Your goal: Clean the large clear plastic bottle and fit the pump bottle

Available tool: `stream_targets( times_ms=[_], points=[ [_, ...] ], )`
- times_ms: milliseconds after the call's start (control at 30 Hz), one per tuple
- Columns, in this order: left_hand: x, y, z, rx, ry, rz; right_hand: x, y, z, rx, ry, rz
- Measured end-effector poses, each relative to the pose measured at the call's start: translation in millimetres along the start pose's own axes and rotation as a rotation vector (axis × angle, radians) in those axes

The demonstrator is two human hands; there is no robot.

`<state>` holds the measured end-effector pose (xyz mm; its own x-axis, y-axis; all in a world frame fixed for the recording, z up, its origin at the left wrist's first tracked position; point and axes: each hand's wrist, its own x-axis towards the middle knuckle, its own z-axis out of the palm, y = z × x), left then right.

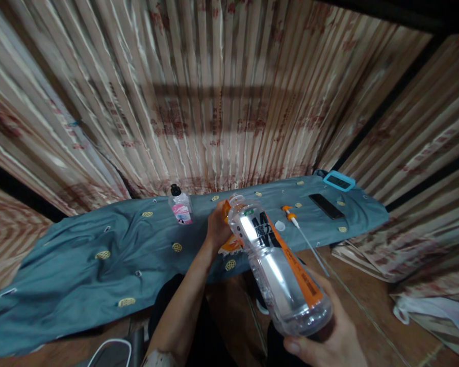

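My right hand (329, 326) grips a clear plastic drink bottle (268, 255) near its base. This bottle has an orange and silver label with black lettering and is tilted, its mouth pointing up and to the left. Fingers of my left hand (219, 227) are wrapped round an orange container (233, 245), mostly hidden behind the clear bottle; the bottle's neck is close to its top, and I cannot tell whether they touch. To the right lies an orange pump head (289, 214) with a long pale tube, beside a small clear disc (279, 225).
A small clear bottle (181, 208) with a black cap and pink label stands at the left on a teal cloth (137, 244). A black phone (326, 206) and a blue-framed device (339, 180) lie at the right. Patterned curtains (214, 102) hang behind.
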<state>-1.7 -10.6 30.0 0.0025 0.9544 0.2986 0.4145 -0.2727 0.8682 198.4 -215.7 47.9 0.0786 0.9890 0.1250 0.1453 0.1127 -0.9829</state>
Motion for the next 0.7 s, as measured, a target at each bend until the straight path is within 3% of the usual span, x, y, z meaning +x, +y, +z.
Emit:
stream_targets(
  times_ms=[700],
  points=[
    [-0.3, 2.1, -0.8, 0.044, -0.01, -0.003, -1.4, -0.9, 1.1, -0.016, 0.003, 0.008]
  ],
)
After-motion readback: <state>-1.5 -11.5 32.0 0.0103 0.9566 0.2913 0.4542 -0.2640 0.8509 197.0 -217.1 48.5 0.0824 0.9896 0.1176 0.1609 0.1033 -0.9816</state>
